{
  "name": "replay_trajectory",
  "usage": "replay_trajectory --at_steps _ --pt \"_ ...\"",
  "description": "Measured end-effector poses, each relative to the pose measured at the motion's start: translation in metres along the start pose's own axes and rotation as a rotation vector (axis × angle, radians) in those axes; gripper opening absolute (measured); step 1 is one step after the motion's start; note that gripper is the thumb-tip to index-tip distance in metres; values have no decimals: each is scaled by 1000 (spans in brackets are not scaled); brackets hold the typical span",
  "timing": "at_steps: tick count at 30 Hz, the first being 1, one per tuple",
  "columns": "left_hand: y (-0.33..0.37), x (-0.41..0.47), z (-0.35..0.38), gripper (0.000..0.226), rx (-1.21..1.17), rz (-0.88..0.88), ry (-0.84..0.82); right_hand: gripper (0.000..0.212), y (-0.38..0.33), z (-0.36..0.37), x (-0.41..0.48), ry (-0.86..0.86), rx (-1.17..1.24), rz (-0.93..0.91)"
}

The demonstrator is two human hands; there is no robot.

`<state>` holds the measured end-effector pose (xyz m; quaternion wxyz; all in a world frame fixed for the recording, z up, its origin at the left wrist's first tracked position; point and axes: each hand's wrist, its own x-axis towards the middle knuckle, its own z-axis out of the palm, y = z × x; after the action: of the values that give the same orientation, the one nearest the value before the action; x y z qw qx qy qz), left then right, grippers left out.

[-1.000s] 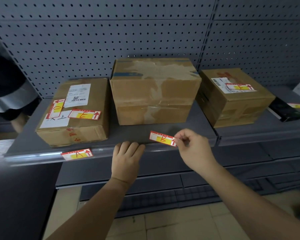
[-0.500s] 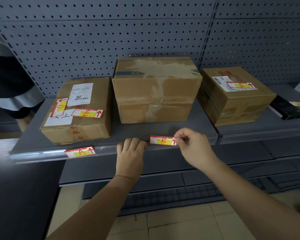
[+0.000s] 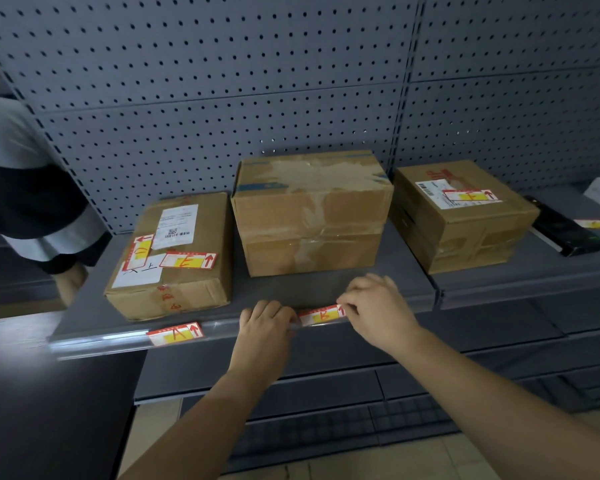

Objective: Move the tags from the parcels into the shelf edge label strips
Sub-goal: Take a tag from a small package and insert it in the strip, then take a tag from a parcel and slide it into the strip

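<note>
Tag B point(image 3: 321, 315), in front of the middle parcel point(image 3: 312, 216), now lies lower, along the label strip point(image 3: 118, 337) (seemingly part-seated; blur hides its lower edge). The right hand point(image 3: 378, 310) still pinches its right end, and the left hand point(image 3: 264, 327), earlier apart, now grips its left end.

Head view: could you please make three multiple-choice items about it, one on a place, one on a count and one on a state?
1. Where is tag A?
A) on a box
B) in the strip
C) on the floor

2. How many brown boxes stand on the shelf?
A) two
B) five
C) three

3. What does the right hand do?
A) pinches tag B
B) hangs open
C) grips a box

Key:
1 B: it sits in the clear strip at the shelf edge.
2 C: left box, middle box, right box.
3 A: its fingertips hold the tag's right end.
</note>
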<state>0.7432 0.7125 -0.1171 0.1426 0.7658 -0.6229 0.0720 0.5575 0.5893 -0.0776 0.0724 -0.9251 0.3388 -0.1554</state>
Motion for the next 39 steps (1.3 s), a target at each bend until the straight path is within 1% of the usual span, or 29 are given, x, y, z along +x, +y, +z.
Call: replay_trajectory --at_steps 3,6,10,13,15,18,22,26,30,35,39 --pt "4 -2 -6 23 -1 9 -37 21 -1 -3 -7 -16 -66 16" --pt "13 2 -23 32 -9 -6 -59 36 -2 -20 -10 -34 2 97" --pt "38 34 -72 42 -110 -62 -56 43 -1 -62 -6 4 128 186" --pt "60 61 -113 44 -142 -32 -43 44 -2 -105 -4 34 104 242" --pt "73 74 -137 44 -107 14 -4 40 -2 -134 -8 74 77 276" --pt "96 89 -166 45 -61 106 34 45 0 -177 -26 153 7 361" --pt "137 102 -186 38 -97 257 56 47 9 -218 -70 221 -91 503" --pt "192 107 -183 35 -174 433 67 45 25 -244 -130 262 -151 665" --pt "258 104 -173 37 -282 590 30 47 40 -265 -200 316 -202 827" --pt "344 93 -166 34 -336 722 -5 45 64 -291 -279 362 -241 993" --pt "418 85 -155 37 -356 777 -21 46 97 -311 -334 378 -251 1060"
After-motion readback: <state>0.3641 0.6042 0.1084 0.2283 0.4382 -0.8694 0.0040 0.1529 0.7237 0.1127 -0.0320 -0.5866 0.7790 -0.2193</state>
